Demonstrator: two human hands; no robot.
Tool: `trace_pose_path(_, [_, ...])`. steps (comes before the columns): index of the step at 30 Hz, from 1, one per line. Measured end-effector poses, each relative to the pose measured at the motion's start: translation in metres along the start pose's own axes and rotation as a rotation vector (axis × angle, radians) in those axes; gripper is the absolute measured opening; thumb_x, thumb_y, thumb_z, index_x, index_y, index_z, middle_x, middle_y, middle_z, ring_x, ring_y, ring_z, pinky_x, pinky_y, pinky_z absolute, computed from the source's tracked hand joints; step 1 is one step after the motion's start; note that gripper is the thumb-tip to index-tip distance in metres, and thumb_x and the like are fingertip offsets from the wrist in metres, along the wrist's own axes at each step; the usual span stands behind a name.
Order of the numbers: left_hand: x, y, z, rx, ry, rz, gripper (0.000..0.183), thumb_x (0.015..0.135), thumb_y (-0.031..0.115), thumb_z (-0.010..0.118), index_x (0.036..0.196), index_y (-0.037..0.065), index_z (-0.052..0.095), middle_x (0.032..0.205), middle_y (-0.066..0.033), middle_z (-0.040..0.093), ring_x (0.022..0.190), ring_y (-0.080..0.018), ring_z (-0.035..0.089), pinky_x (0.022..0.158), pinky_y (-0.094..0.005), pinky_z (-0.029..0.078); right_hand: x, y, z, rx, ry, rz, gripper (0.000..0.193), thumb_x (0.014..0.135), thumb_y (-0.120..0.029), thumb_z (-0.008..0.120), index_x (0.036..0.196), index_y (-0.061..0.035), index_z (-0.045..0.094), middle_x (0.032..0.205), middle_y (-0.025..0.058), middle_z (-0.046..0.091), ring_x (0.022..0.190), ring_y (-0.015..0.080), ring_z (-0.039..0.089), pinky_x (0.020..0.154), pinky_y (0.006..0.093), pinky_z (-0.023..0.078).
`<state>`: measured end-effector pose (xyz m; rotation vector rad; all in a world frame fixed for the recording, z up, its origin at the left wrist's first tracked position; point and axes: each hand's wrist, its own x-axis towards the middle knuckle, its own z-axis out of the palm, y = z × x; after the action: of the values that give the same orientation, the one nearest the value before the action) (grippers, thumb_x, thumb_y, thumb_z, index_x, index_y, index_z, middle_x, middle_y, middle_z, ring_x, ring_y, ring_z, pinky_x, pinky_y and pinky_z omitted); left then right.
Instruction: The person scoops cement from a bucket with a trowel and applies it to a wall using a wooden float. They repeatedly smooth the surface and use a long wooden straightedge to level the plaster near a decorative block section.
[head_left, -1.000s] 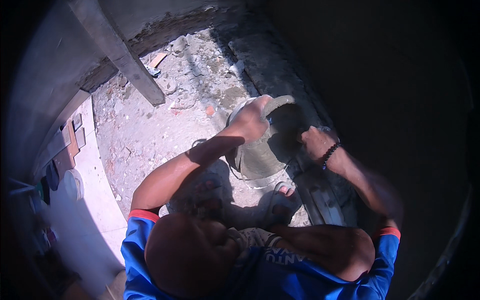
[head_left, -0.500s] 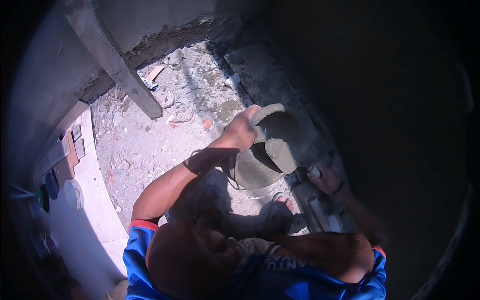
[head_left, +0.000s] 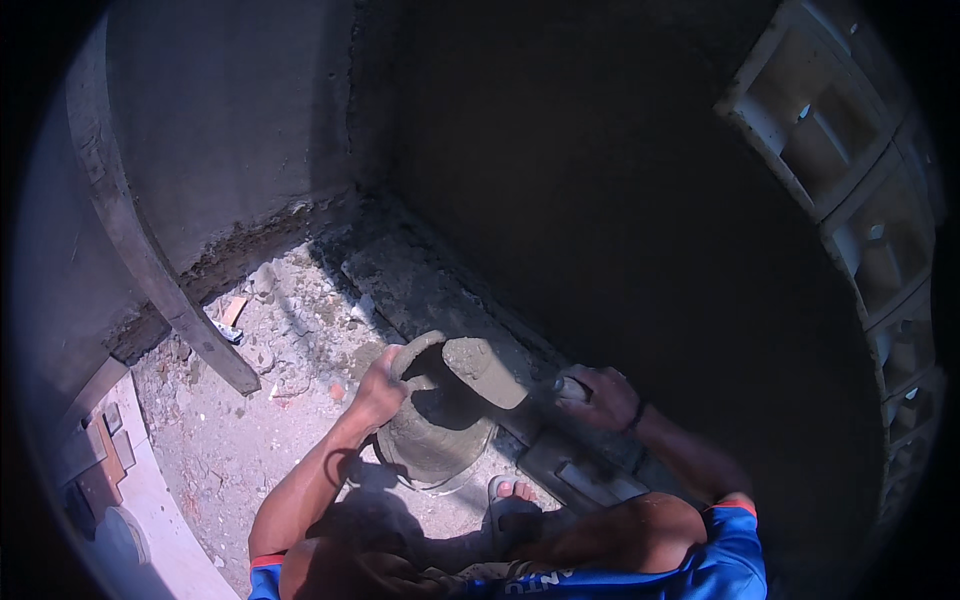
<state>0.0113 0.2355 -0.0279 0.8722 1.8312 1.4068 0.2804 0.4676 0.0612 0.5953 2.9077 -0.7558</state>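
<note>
My left hand (head_left: 380, 388) grips the rim of a mortar-coated bucket (head_left: 435, 450), which stands on the rough ground in front of me. In my right hand (head_left: 603, 398) is the pale handle of a trowel (head_left: 500, 385). Its blade carries a lump of wet grey mortar (head_left: 470, 358) over the right side of the bucket's mouth. Shadow hides most of what lies inside the bucket. Just right of the bucket, a dark flat float (head_left: 565, 465) with a lighter handle lies near my knee.
A long wooden plank (head_left: 150, 250) leans against the left wall. Tile pieces (head_left: 105, 455) lie on a pale slab at left. A dark plastered wall (head_left: 620, 220) rises at right, with openwork blocks (head_left: 825, 120) higher up. Rubble covers the ground (head_left: 230, 430).
The view has shifted up and right, bringing the openwork blocks into sight. The trowel with mortar has risen from the bucket's mouth, and my right hand has lifted. My left hand still grips the rim.
</note>
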Motion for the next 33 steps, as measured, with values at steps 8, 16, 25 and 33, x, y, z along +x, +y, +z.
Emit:
trace_pose_path(8, [-0.005,-0.005,-0.008,-0.093,-0.016,0.018,0.046,0.070,-0.009,0.050,0.115,-0.001,0.052,0.103,-0.0118,0.062,0.099,-0.0186,0.058,0.089,-0.0290,0.044,-0.028,-0.107,-0.164,0.016,0.272,-0.410,0.041,0.077,-0.028,0.074,0.101,-0.0013,0.055,0.083,0.0146,0.059,0.072,0.0286,0.062,0.065,0.0368,0.050])
trace_pose_path(16, [-0.008,0.001,-0.012,0.093,0.014,0.059,0.047,0.069,-0.008,0.049,0.115,-0.001,0.052,0.104,-0.0125,0.061,0.101,-0.0202,0.057,0.091,-0.0308,0.043,-0.044,-0.138,-0.218,0.349,0.179,-0.445,0.047,0.081,-0.029,0.073,0.115,0.0015,0.062,0.085,0.0082,0.065,0.077,0.0192,0.064,0.066,0.0315,0.052])
trace_pose_path(25, [-0.006,0.005,-0.001,-0.077,0.018,0.047,0.047,0.069,-0.008,0.048,0.115,-0.003,0.052,0.100,-0.0141,0.062,0.097,-0.0207,0.059,0.090,-0.0308,0.044,-0.085,-0.073,-0.216,0.231,0.858,0.096,0.038,0.093,-0.027,0.058,0.120,-0.0008,0.056,0.070,-0.0023,0.050,0.055,0.0034,0.046,0.047,0.0206,0.038])
trace_pose_path(33, [-0.006,0.004,0.003,-0.021,0.030,0.019,0.049,0.070,-0.008,0.049,0.119,-0.004,0.051,0.105,-0.0168,0.062,0.101,-0.0229,0.059,0.092,-0.0315,0.043,-0.011,-0.065,-0.021,-0.109,-0.346,0.014,0.043,0.075,-0.008,0.062,0.118,-0.0045,0.059,0.091,0.0197,0.066,0.086,0.0341,0.065,0.073,0.0440,0.051])
